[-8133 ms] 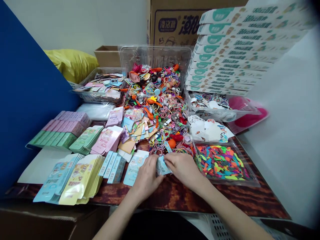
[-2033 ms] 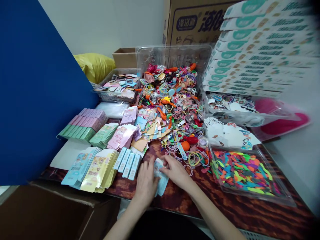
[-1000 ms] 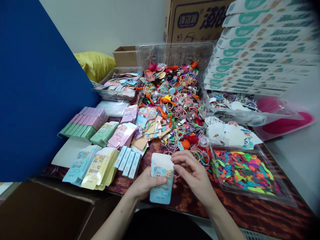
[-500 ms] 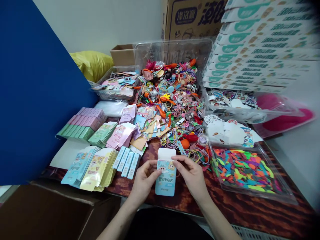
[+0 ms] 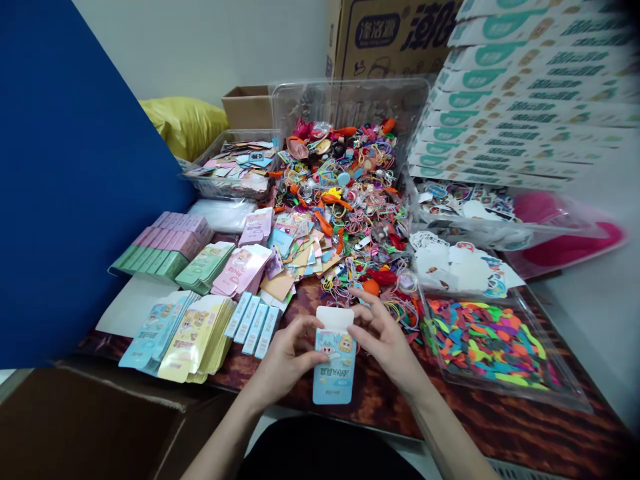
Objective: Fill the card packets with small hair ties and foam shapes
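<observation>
A flat, light-blue printed carton (image 5: 334,367) with cartoon figures is held above the near edge of the table, its white top flap raised. My left hand (image 5: 287,357) grips its left side, thumb on the front and fingers at the edge and behind. At the upper right edge, my right hand (image 5: 385,340) pinches the carton near the flap, with the index finger lifted away. Left of my left hand, several folded blue boxes (image 5: 254,325) lie in a row. Beside them are stacks of flat yellow cartons (image 5: 193,337) and blue cartons (image 5: 155,330).
Green cartons (image 5: 204,267) and pink cartons (image 5: 241,269) lie farther left. A heap of hair ties and trinkets (image 5: 345,193) spreads from a clear bin. At right are a tray of colourful balloons (image 5: 495,340), white cutouts (image 5: 450,263) and tall stacked packages (image 5: 515,100). A blue panel (image 5: 75,187) stands left.
The blue carton has come slightly lower and nearer to me, along with both hands. My right index finger has lifted off the flap and spread upward.
</observation>
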`<state>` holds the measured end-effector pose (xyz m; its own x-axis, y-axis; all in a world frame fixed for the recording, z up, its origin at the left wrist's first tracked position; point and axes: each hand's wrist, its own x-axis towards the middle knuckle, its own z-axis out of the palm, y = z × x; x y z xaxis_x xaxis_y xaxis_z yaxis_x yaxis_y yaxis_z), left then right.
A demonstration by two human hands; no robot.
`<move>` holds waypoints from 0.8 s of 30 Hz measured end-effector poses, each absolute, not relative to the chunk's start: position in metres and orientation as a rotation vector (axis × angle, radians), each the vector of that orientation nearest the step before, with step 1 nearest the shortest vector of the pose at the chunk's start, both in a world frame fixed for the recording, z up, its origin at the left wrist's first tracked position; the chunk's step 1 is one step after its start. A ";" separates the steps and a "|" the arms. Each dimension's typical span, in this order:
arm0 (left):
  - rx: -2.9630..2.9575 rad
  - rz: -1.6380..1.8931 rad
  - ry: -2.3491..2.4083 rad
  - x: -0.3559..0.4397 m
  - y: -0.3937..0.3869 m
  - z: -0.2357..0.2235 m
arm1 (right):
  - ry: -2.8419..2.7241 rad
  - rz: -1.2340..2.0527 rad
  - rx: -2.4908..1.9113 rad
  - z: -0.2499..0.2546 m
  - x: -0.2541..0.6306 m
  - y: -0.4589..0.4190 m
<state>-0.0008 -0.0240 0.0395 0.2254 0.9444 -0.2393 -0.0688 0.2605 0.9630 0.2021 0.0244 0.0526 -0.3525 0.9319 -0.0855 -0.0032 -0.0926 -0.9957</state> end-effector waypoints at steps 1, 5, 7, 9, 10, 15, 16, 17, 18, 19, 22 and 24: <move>1.056 0.922 1.107 0.000 -0.024 0.040 | -1.427 1.563 -1.065 0.053 0.202 0.025; 1.116 0.944 1.164 0.005 -0.028 0.039 | -1.515 1.559 -1.069 0.049 0.205 0.027; 1.145 0.940 1.187 0.007 -0.030 0.039 | -1.471 1.581 -1.070 0.045 0.205 0.025; 1.153 0.947 1.210 0.009 -0.031 0.040 | -1.360 1.553 -1.081 0.042 0.202 0.022; 1.151 0.952 1.217 0.009 -0.030 0.040 | -1.300 1.501 -1.093 0.040 0.201 0.020; 1.235 0.944 1.222 0.008 -0.027 0.039 | -1.278 1.253 -1.143 0.036 0.197 0.010; 1.257 0.940 1.223 0.007 -0.026 0.038 | -1.312 1.259 -1.143 0.035 0.198 0.009; 1.270 0.933 1.225 0.006 -0.026 0.037 | -1.348 1.267 -1.141 0.034 0.198 0.007; 1.275 0.924 1.227 0.005 -0.025 0.036 | -1.384 1.270 -1.141 0.034 0.199 0.006; 1.275 0.909 1.225 0.005 -0.025 0.036 | -1.418 1.268 -1.143 0.033 0.200 0.005; 1.262 0.857 1.202 0.005 -0.025 0.038 | -1.442 1.274 -1.148 0.033 0.201 0.004; 1.232 0.839 1.186 0.006 -0.025 0.040 | -1.395 1.353 -1.132 0.035 0.200 0.007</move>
